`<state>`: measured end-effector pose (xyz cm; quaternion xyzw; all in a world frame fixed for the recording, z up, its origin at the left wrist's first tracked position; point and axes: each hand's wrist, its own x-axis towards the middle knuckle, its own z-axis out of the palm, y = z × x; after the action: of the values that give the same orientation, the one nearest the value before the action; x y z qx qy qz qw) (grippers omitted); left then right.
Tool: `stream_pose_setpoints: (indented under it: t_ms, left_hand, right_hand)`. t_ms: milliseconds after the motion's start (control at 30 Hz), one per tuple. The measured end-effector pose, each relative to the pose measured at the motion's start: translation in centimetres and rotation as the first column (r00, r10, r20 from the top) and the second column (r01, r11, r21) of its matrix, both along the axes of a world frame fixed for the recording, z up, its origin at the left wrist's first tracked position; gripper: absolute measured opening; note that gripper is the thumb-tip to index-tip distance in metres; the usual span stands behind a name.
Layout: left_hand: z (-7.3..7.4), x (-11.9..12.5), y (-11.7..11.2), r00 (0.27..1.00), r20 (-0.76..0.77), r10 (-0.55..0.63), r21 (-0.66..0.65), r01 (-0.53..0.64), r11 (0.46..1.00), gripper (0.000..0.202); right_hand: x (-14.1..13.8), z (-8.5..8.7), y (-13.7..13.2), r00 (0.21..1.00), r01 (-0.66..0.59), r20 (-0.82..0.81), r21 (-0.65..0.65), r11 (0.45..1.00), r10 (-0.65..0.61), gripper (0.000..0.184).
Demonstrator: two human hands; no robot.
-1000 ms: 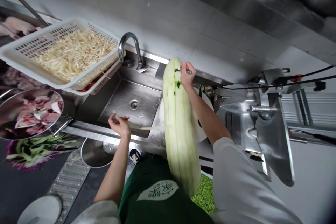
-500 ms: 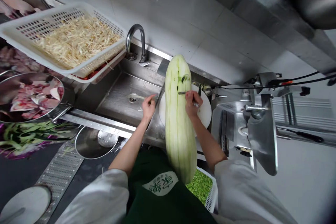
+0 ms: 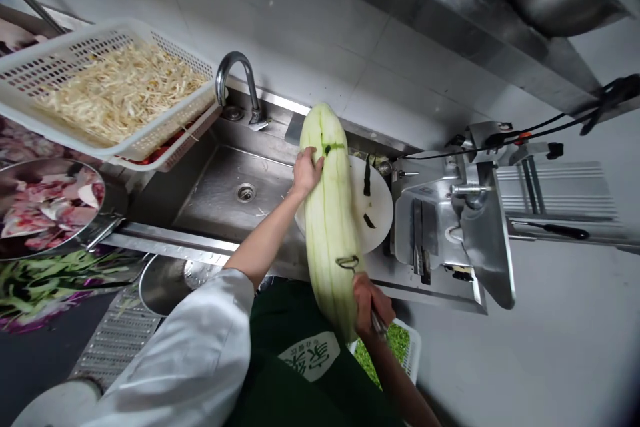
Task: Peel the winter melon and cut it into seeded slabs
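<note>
A long, pale, mostly peeled gourd (image 3: 330, 213) leans from my apron up across a round white cutting board (image 3: 377, 203). A small dark green patch of skin shows near its far end. My left hand (image 3: 306, 172) presses on the gourd's upper left side, fingers wrapped against it. Down near my body, my right hand (image 3: 369, 300) is closed round the handle of a metal peeler (image 3: 347, 261), whose head rests on the gourd's lower right side.
A steel sink (image 3: 225, 197) with a tap (image 3: 237, 83) lies left of the board. A white basket of pale shreds (image 3: 107, 90) hangs over its left edge. A bowl of meat (image 3: 45, 203) is far left, a metal slicer (image 3: 460, 220) right, a basket of green peelings (image 3: 400, 343) below.
My left hand left the sink and took hold of the gourd's upper part. My right hand drew the peeler from the far end down to the near end.
</note>
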<state>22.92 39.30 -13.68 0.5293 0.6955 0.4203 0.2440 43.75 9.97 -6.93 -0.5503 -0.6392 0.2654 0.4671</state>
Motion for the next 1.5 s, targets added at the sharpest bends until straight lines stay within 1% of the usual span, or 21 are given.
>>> stream_pose_setpoints:
  t_ms: [67,133,200,233,333,433,533,600,667,700,733,800,833,867,900,967,1067,1133,1200,1300,1500]
  left_hand:
    - [-0.3,-0.1,-0.2,1.000,-0.001,0.024,-0.009,-0.024,1.000,0.039]
    - [-0.2,0.1,-0.1,0.999,-0.019,0.032,-0.036,-0.033,0.999,0.054]
    - [-0.1,0.4,0.5,0.999,-0.043,0.021,-0.052,-0.023,0.998,0.070]
    - [-0.1,0.4,0.8,0.999,-0.050,0.013,-0.052,-0.015,0.999,0.071]
    - [-0.4,0.3,2.1,1.000,-0.025,-0.005,0.000,0.005,1.000,0.049]
    - [-0.8,-0.3,2.5,0.999,0.049,-0.004,0.076,0.000,0.997,0.027]
    - [-1.7,-2.1,0.8,0.995,0.100,0.011,0.102,-0.021,0.995,0.027]
    - [-3.0,-4.5,-2.0,0.993,0.091,0.069,0.098,-0.077,0.992,0.028]
    - [-4.9,-8.1,-5.9,0.975,0.079,0.210,0.068,-0.215,0.974,0.027]
    - [-6.0,-10.2,-8.2,0.945,0.085,0.316,0.034,-0.320,0.947,0.025]
    - [-7.2,-12.5,-10.6,0.893,0.103,0.438,-0.008,-0.440,0.898,0.023]
    - [-9.5,-16.8,-15.5,0.741,0.173,0.649,-0.084,-0.645,0.759,0.018]
    - [-10.4,-18.6,-17.8,0.665,0.229,0.711,-0.126,-0.704,0.699,0.016]
    - [-11.2,-20.1,-20.0,0.605,0.289,0.742,-0.158,-0.734,0.660,0.016]
    - [-11.7,-21.2,-22.0,0.558,0.352,0.751,-0.185,-0.745,0.641,0.016]
    - [-12.3,-22.2,-25.4,0.514,0.449,0.731,-0.211,-0.734,0.645,0.020]
    - [-12.3,-21.7,-28.6,0.498,0.473,0.727,-0.217,-0.734,0.644,0.024]
    - [-12.2,-20.9,-29.5,0.485,0.451,0.749,-0.227,-0.749,0.622,0.025]
    - [-12.0,-20.1,-29.5,0.468,0.452,0.759,-0.237,-0.757,0.608,0.025]
    - [-11.7,-19.3,-28.6,0.463,0.481,0.744,-0.237,-0.749,0.619,0.023]
    - [-11.4,-18.8,-26.1,0.520,0.524,0.675,-0.172,-0.711,0.682,0.030]
  right_hand:
    - [1.6,1.0,-3.4,0.998,-0.008,0.060,-0.049,0.999,0.011,0.035]
    - [3.4,1.8,-5.9,0.995,-0.030,0.095,-0.129,0.991,0.043,0.037]
    - [5.1,2.3,-7.5,0.995,0.004,0.100,-0.200,0.980,0.017,0.035]
    - [5.9,2.4,-8.0,0.995,0.034,0.102,-0.229,0.973,-0.011,0.034]
    - [7.4,2.3,-7.6,0.976,0.217,0.077,-0.261,0.940,-0.204,0.032]
    - [7.2,1.9,-4.8,0.926,0.353,-0.047,-0.248,0.902,-0.375,0.036]
    - [5.5,2.0,0.5,0.902,0.351,-0.196,-0.186,0.918,-0.384,0.043]
    - [3.7,2.4,5.5,0.902,0.305,-0.290,-0.099,0.947,-0.320,0.048]
    - [1.2,2.9,11.4,0.920,0.187,-0.353,0.006,0.982,-0.173,0.049]
    - [-0.4,3.1,14.7,0.930,0.104,-0.359,0.054,0.993,-0.078,0.049]
    - [-2.2,3.1,18.0,0.939,0.020,-0.345,0.091,0.996,0.012,0.047]
    - [-6.2,2.8,24.9,0.951,-0.089,-0.278,0.169,0.982,0.134,0.048]
    - [-8.3,2.4,28.2,0.954,-0.137,-0.237,0.205,0.969,0.185,0.050]
    - [-10.3,1.9,31.4,0.953,-0.181,-0.198,0.236,0.955,0.229,0.052]
    - [-12.1,1.3,34.4,0.953,-0.209,-0.160,0.259,0.943,0.255,0.053]
    - [-14.9,0.1,39.3,0.954,-0.248,-0.090,0.292,0.924,0.285,0.053]
    - [-16.8,-1.5,43.4,0.962,-0.254,-0.023,0.305,0.918,0.274,0.054]
    - [-16.7,-2.3,43.9,0.965,-0.251,-0.001,0.304,0.919,0.264,0.052]
    - [-16.0,-2.6,42.7,0.967,-0.242,0.007,0.321,0.915,0.254,0.049]
    - [-14.9,-2.6,38.9,0.972,-0.228,0.029,0.359,0.905,0.233,0.049]
    - [-12.6,-2.2,30.3,0.990,-0.139,0.040,0.371,0.918,0.134,0.052]
